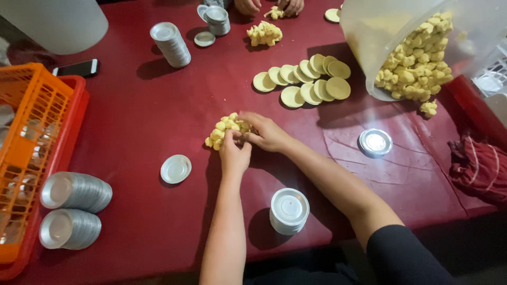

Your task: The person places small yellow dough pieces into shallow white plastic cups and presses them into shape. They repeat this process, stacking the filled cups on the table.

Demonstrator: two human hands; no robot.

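My left hand (234, 152) and my right hand (265, 132) meet at a small pile of yellow dough balls (222, 130) on the dark red table (137, 111). Both hands' fingers pinch one piece of dough (244, 126) at the pile's right edge. A single small metal tin (176, 169) lies open-side up to the left of my left wrist. A short stack of the same tins (289, 210) stands between my forearms.
Filled dough tins (309, 82) lie in rows beyond my hands. A tipped clear tub (417, 47) spills dough balls at right. Tin stacks (171, 45) (74, 208), an orange crate (29, 137), a phone (79, 68), another person's hands (266, 6), and a red cloth (480, 166).
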